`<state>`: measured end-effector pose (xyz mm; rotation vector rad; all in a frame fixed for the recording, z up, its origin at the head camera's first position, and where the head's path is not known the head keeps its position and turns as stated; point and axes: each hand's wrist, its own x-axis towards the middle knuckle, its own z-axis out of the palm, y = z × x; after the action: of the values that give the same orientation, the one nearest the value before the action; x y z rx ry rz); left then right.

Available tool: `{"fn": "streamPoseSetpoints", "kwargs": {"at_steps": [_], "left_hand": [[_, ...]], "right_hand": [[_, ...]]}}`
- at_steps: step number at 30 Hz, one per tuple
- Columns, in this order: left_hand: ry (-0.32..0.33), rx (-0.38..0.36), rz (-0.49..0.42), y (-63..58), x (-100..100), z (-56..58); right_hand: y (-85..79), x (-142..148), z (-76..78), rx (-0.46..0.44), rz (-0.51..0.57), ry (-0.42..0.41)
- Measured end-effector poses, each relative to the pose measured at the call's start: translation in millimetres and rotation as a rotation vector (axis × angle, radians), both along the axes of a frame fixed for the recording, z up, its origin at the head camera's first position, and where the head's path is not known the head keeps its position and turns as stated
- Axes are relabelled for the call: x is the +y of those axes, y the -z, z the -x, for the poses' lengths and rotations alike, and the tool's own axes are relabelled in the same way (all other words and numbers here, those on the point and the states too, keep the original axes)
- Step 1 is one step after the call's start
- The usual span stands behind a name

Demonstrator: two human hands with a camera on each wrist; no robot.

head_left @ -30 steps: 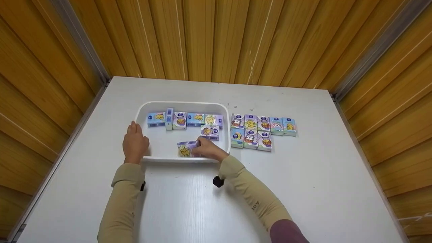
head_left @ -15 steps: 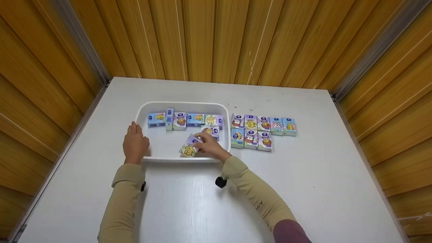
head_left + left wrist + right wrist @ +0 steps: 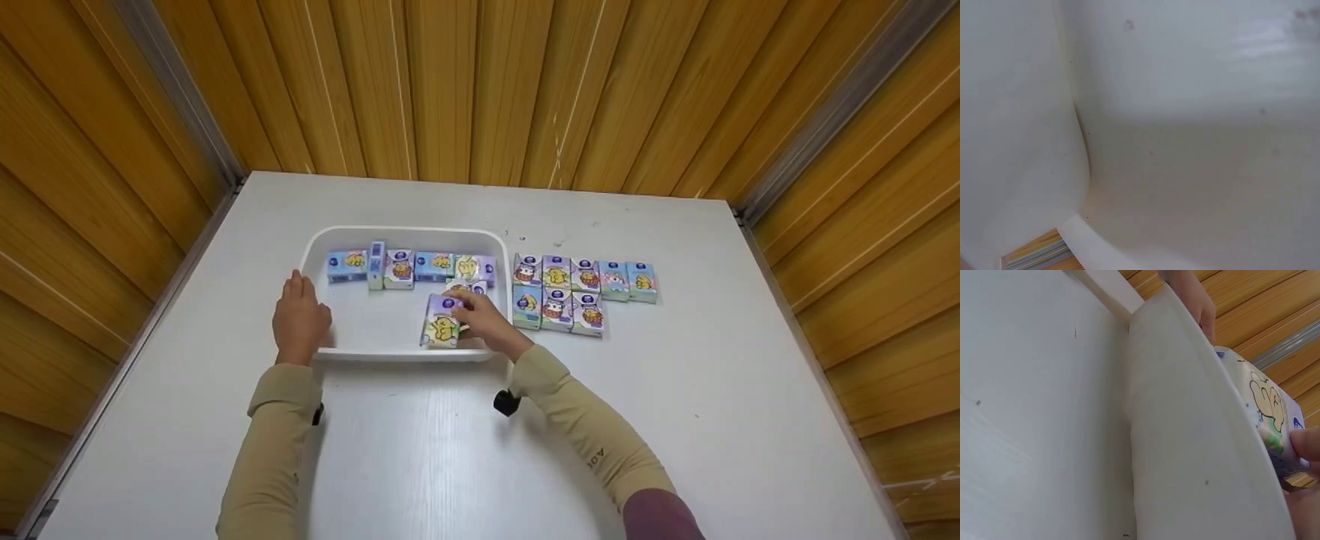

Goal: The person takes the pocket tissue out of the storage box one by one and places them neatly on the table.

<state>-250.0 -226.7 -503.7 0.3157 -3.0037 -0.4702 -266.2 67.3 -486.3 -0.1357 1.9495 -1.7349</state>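
Observation:
My right hand pinches a purple-and-white tissue pack with a yellow cartoon, held upright over the front right part of the white tray. In the right wrist view, the thumb presses on the same tissue pack behind the tray's outer wall. My left hand rests at the tray's left rim with its fingers straight. Along the tray's back lie several more packs, among them a blue tissue pack and one standing on edge. Another pack is partly hidden behind the held one.
Right of the tray, several tissue packs lie flat in two touching rows on the white table. Wood-patterned walls enclose the table's back and sides. Only the tray's wall and table surface fill most of the left wrist view.
My right hand has lifted the yellow-cartoon tissue pack from the tray's front, turned it upright and moved it rightward. The left hand stays in place.

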Motion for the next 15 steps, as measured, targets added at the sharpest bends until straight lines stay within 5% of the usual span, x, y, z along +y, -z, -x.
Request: {"fn": "streamPoseSetpoints", "kwargs": {"at_steps": [6, 15], "left_hand": [[0.004, 0.001, -0.010, -0.1, -0.3, -0.7], [0.018, 0.039, 0.007, 2.0, -0.6, -1.3]], "right_hand": [[-4.8, 11.3, -3.0, 0.079, 0.007, 0.035], [-10.0, 31.5, -2.8, 0.155, 0.173, 0.238]]}}
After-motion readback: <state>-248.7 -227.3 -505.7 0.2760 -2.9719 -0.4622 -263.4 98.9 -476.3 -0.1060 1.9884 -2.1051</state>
